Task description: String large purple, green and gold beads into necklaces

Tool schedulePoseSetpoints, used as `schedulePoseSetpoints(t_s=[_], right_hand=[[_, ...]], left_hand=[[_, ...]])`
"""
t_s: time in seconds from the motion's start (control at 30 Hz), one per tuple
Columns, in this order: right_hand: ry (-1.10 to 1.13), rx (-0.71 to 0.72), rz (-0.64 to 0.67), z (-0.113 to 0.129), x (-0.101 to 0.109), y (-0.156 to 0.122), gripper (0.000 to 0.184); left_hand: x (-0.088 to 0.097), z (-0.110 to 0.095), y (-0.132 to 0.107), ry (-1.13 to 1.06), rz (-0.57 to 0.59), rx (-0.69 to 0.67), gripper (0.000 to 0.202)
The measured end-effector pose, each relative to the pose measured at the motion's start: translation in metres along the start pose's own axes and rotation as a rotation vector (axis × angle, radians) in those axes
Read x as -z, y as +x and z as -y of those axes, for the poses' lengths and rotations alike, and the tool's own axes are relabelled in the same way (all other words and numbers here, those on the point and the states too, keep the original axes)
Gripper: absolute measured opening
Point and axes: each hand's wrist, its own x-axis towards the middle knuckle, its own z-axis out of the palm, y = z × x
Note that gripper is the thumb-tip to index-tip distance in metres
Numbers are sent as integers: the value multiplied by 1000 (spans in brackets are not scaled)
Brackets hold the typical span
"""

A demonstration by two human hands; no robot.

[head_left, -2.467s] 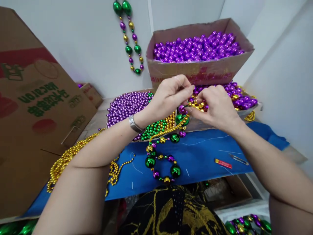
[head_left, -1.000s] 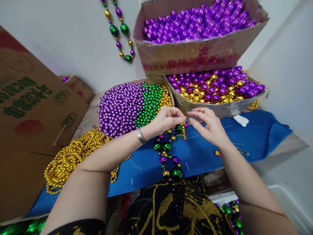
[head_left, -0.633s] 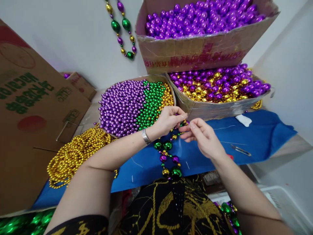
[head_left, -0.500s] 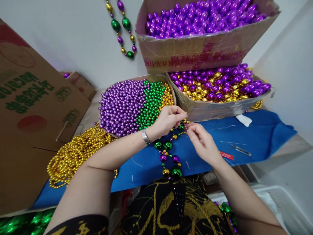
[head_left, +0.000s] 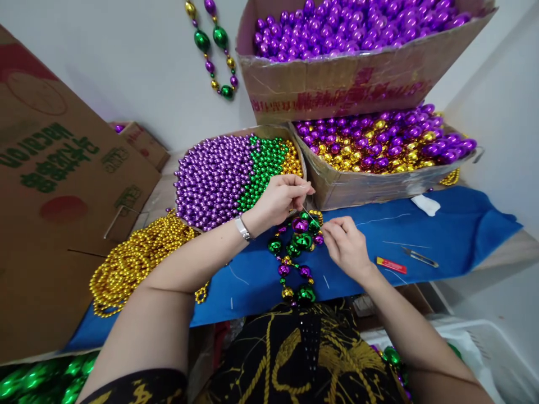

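My left hand (head_left: 287, 196) is closed in a pinch in front of the box of small beads. Lower and to the right, my right hand (head_left: 347, 247) is also pinched. A thin pale strand (head_left: 311, 216) runs taut between the fingers of both hands; whether it is thread or partly a needle, I cannot tell. Just below it, a bead necklace (head_left: 302, 241) of large green, purple and gold beads lies on the blue cloth (head_left: 252, 280), reaching toward the cloth's front edge.
A box of small purple, green and gold beads (head_left: 219, 174) stands behind. Boxes of larger purple beads (head_left: 357, 28) and purple-gold beads (head_left: 379, 146) are at right. Gold bead strings (head_left: 135, 264) lie left. A red-yellow cutter (head_left: 391, 265) and thread snips (head_left: 420, 257) lie right.
My hands have moved apart, the left up and leftward, the right slightly down. More of the strand and of the large beads beneath now shows. The view has shifted slightly.
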Motion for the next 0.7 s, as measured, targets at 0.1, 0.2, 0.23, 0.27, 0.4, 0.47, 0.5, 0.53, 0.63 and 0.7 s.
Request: schedulePoseSetpoints(t_s=[0.1,0.2,0.23,0.27,0.4,0.47,0.5,0.53,0.63,0.7], right_hand=[[318,-213,145,8,-7,-3,19],[657,-429,256,5,-23,-4,24],[718,-460,251,3,-28,-4,29],[732,-459,234,0,-32,-3,35],[326,-247,88,-13,-36,3,39],[17,-75,-12,-20,-36,6,36],[-108,13,-48,-23,-37,7,36],[-209,90,-71,-27,-39,7,35],[-370,200,-101,-35,-47,5,34],[-392,203,-125,-37,-51,1,35]], left_hand=[[-3,-2,-1,8,17,-12,15],[-9,-5,-6,24,94,-36,15],[-10,-6,-8,33,124,-46,15],[-10,-6,-10,45,149,-54,15],[1,5,-16,114,184,-24,17],[11,15,-16,145,204,43,19],[15,21,-16,154,225,86,21],[19,26,-16,158,250,129,22],[25,36,-18,142,294,199,23],[26,37,-19,115,281,196,22]])
